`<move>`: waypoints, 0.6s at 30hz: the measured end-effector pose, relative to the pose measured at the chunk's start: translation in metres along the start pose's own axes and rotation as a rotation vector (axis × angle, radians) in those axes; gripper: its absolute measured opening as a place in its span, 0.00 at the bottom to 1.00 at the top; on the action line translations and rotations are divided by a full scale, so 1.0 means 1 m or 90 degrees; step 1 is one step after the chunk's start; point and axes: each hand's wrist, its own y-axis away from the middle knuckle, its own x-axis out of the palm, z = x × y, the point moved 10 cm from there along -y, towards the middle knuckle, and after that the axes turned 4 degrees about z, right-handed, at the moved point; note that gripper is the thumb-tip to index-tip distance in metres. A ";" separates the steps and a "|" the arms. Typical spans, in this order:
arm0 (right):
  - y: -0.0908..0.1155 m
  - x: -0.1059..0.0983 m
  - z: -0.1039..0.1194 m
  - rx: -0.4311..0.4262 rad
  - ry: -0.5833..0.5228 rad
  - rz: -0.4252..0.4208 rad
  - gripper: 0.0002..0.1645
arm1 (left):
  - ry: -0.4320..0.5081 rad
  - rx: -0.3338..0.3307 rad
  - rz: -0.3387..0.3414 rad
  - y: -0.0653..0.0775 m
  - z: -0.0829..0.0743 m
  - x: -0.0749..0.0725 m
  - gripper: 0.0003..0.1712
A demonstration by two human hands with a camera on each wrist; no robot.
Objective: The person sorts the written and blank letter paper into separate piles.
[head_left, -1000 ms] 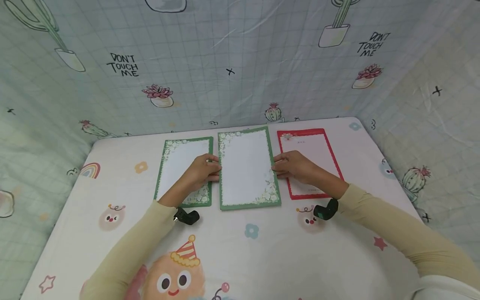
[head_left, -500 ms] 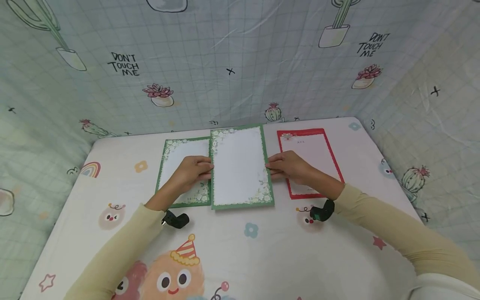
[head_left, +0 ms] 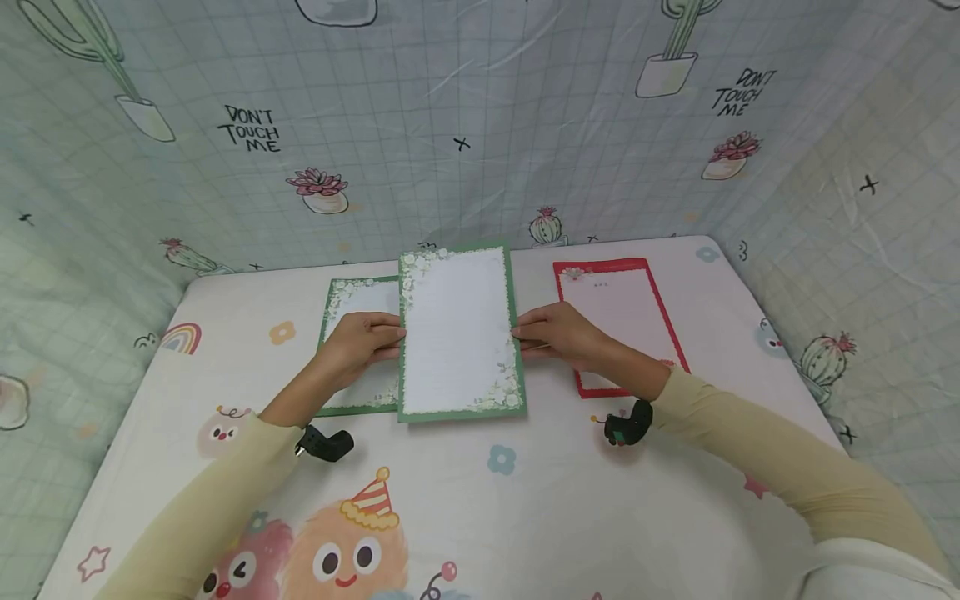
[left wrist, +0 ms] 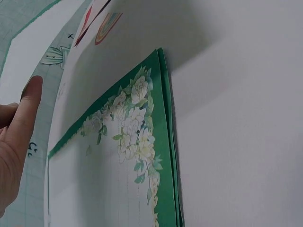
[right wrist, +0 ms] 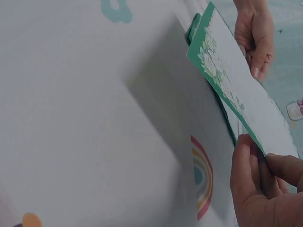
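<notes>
At frame centre, the left hand (head_left: 358,343) and right hand (head_left: 558,333) pinch the green-bordered sheet (head_left: 457,333) by its side edges, lifted above the worktop (head_left: 525,500), overlapping a second green sheet (head_left: 352,333).

A white cloth (head_left: 525,500) covers the surface, printed with cartoon figures: a rainbow (head_left: 178,337) and a small orange flower (head_left: 282,333) to the far left, a blue flower (head_left: 502,459) and a round orange face in a striped party hat (head_left: 352,542) at the near side, a pink star (head_left: 93,565) at the near left corner. Behind and on both sides hangs a pale green grid-patterned fabric wall (head_left: 480,125), drawn with potted cacti (head_left: 675,50), pink succulents in pots (head_left: 318,190), small black crosses and the words "DON'T TOUCH ME" (head_left: 251,129). The light is soft and even, with faint creases showing in the fabric.
</notes>
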 end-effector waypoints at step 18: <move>-0.009 0.032 0.000 -0.010 -0.041 0.048 0.16 | -0.066 -0.013 -0.018 0.018 -0.001 -0.023 0.27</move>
